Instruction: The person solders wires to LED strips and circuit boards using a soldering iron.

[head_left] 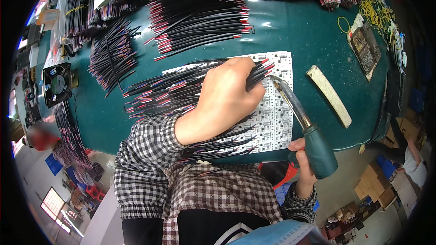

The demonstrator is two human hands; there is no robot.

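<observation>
My left hand [223,96] is closed around several black cables [260,73] whose stripped red and white ends stick out past the fingers. My right hand [305,162] grips a soldering iron [319,150] by its green handle. The iron's bent tip is close beside the cable ends; whether they touch I cannot tell. Under both lies a white sheet of small printed circuit boards [278,124], marked with black components. More black cables [159,91] rest across the sheet's left part, and others lie along its near edge. My left hand and sleeve hide the sheet's middle.
A wide row of black cables [200,22] lies at the back, with a looser pile [111,56] to its left. A small black fan [57,85] stands at the left edge. On the right are a pale strip [329,96], a soldering-iron tray [364,47] and yellow rubber bands [376,7].
</observation>
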